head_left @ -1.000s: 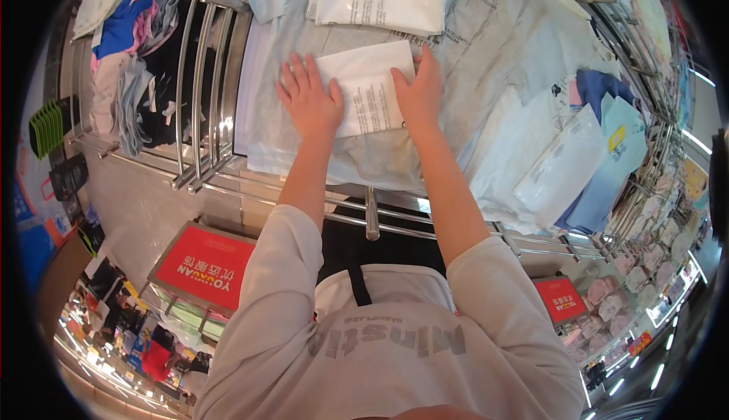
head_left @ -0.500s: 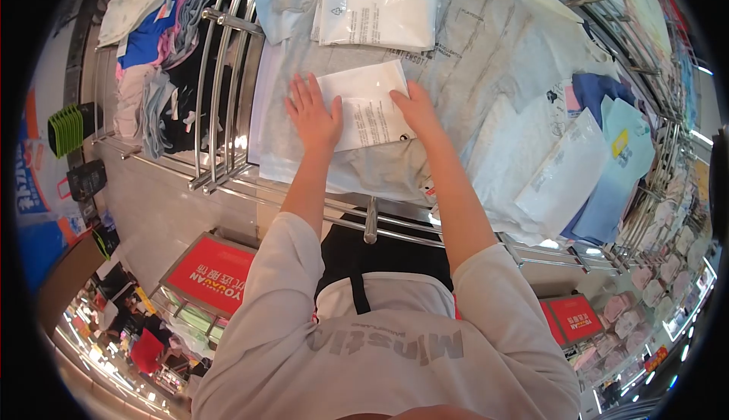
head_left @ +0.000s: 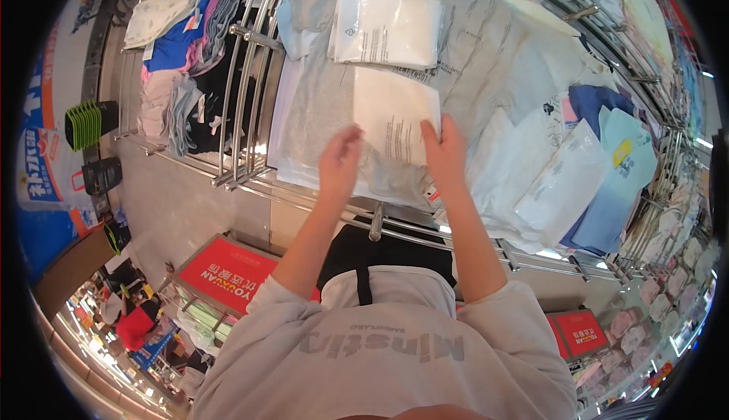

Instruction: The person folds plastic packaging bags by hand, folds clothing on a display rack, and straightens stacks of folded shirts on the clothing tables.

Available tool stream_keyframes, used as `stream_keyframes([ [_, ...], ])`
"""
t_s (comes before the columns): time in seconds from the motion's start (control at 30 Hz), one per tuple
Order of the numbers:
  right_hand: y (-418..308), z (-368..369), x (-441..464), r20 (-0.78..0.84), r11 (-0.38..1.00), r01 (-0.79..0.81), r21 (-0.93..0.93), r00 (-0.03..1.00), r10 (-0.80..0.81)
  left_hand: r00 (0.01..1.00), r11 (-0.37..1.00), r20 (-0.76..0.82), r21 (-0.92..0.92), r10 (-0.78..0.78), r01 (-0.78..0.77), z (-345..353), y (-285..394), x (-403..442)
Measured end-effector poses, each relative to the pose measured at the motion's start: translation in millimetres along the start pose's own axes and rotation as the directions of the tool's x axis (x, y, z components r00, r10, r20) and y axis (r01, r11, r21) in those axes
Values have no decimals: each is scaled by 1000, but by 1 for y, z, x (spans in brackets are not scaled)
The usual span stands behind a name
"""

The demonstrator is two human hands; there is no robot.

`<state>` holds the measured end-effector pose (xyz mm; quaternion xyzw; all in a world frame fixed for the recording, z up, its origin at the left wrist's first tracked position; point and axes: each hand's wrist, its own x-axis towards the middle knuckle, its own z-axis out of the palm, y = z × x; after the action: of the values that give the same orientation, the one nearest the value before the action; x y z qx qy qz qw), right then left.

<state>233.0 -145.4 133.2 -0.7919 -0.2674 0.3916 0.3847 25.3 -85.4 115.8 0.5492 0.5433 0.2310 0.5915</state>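
A flat white packet in clear plastic (head_left: 396, 112), with small print on its lower part, lies in front of me on grey printed shirts (head_left: 315, 105). My right hand (head_left: 446, 154) holds its right edge, thumb on top and fingers at the side. Close to the lower left edge of the packet is my left hand (head_left: 340, 160). Its fingers are curled and blurred by motion, and I cannot tell whether they touch the plastic. Just beyond, a stack of similar white packets (head_left: 386, 29) lies on the shirts.
Chrome rails (head_left: 254, 101) border the display on the left and front. Another bagged white garment (head_left: 563, 169) and a blue-green garment (head_left: 626, 154) lie to the right. Folded clothes (head_left: 163, 105) fill the rack at left. Red signs (head_left: 228, 272) stand below.
My left hand has come off the packet's top to its lower left edge, its fingers now curled. The packet has turned more upright in view, and my right hand has moved down its right edge.
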Motion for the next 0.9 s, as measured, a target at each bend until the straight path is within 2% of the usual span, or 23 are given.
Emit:
stream_keyframes([
  [0.03,-13,-2,-17,-8,997,67,-48,998,-68,986,972,158,-216,-61,95,10,17,-13],
  [0.07,-22,-2,-33,-14,987,132,-97,991,-134,978,951,209,-302,-3,68,18,37,-25],
  [0.1,-21,1,-47,-46,928,323,-188,940,-337,966,921,253,-387,59,45,25,58,-35],
  [0.13,-23,4,-57,-58,823,493,-282,848,-527,948,883,291,-469,125,28,28,73,-39],
  [0.23,-50,10,-76,-36,687,664,-296,710,-703,909,677,408,-645,-87,354,25,96,-41],
  [0.27,-53,14,-82,-6,702,651,-288,732,-681,905,721,425,-625,-7,299,17,76,-45],
  [0.33,-55,23,-89,52,735,620,-273,773,-632,909,682,405,-693,101,233,10,71,-52],
  [0.37,-53,31,-90,43,729,635,-255,760,-648,908,659,391,-724,151,202,6,69,-53],
  [0.47,-48,44,-93,55,720,666,-197,741,-670,946,799,253,-516,-202,308,-2,62,-50],
  [0.57,-56,41,-96,121,732,672,-116,741,-661,904,668,283,-609,-321,428,-18,56,-42],
  [0.63,-57,36,-98,146,722,691,-38,719,-680,893,656,315,-606,-322,450,-30,54,-41],
  [0.67,-53,33,-99,112,751,660,-13,748,-655,889,650,328,-607,-321,458,-35,53,-41],
  [0.73,-40,27,-101,48,802,596,46,800,-598,911,683,254,-603,-325,412,-44,66,-43],
  [0.77,-33,25,-99,76,890,433,146,891,-447,920,700,217,-598,-327,390,-49,75,-45],
  [0.83,-19,18,-91,177,950,59,306,977,-117,904,834,203,-351,-377,427,-64,94,-51],
  [0.87,-18,18,-87,286,855,-148,497,958,0,897,874,196,-218,-397,434,-70,104,-55],
  [0.9,-18,18,-82,411,690,-350,633,908,84,935,967,269,-41,-232,252,-72,116,-60],
])
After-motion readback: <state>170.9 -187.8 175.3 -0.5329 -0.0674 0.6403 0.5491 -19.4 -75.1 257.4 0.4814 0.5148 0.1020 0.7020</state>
